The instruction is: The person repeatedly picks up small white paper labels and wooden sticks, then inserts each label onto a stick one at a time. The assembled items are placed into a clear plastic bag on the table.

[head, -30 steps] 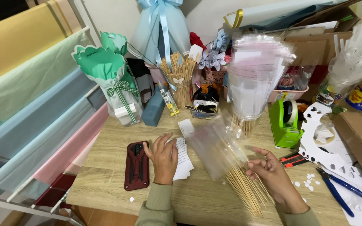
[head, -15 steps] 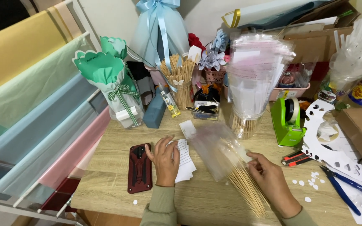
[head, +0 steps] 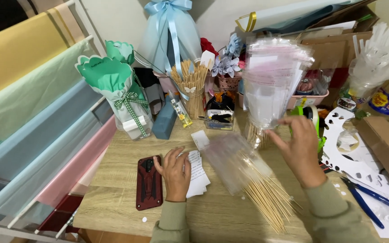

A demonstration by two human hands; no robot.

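The right hand (head: 300, 150) has lifted off the skewers (head: 266, 200), fingers spread wide, holding nothing. The thin pale sticks in a clear sleeve lie below it. The left hand (head: 175, 173) presses flat on paper (head: 198, 173).

On the worktop (head: 113, 180), the left hand (head: 175, 173) lay flat on a paper slip (head: 198, 173), with a phone (head: 149, 182) just to its left. Right of the slip lay a skewer bundle (head: 262, 193) in a bag (head: 230, 159), running toward the near edge. The right hand (head: 300, 148) hung above it, before the upright stack of bags (head: 271, 81). Behind the left hand stood a skewer cup (head: 192, 90); left of that, a wrapped cone (head: 118, 94). Paper rolls (head: 32, 112) lined the far left. Pliers (head: 365, 200) lay far right, near a cut-out sheet (head: 352, 153).
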